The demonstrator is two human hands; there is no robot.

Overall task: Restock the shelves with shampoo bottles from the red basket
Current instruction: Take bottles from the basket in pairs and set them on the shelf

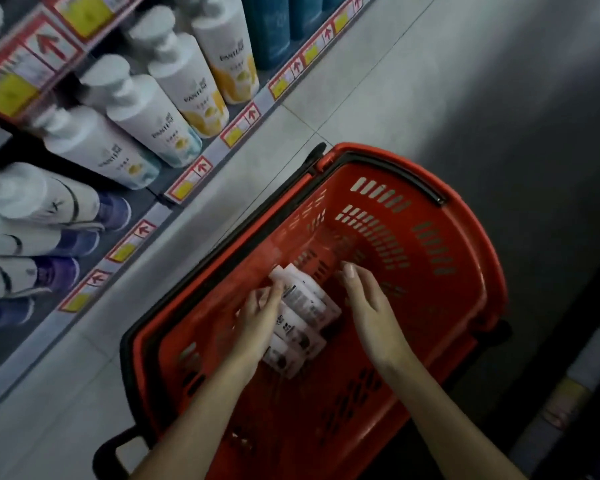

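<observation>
Red basket (465,244) on floor, 5 o'clock of shelf (160,211). White shampoo bottles (307,306) lie at basket centre. Left hand (258,318) grasping their 9 o'clock edge. Right hand (366,306) released, fingers relaxed, at their 3 o'clock.

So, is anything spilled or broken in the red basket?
No, nothing looks odd. The white bottles lie on their sides in the red basket, with no spill. The left hand touches them, the right hand hovers open beside them. The shelf bottles stand in rows.

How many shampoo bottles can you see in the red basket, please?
3, side by side on the red basket floor: farthest bottle, middle bottle, nearest bottle. The left hand may hide others.
</observation>
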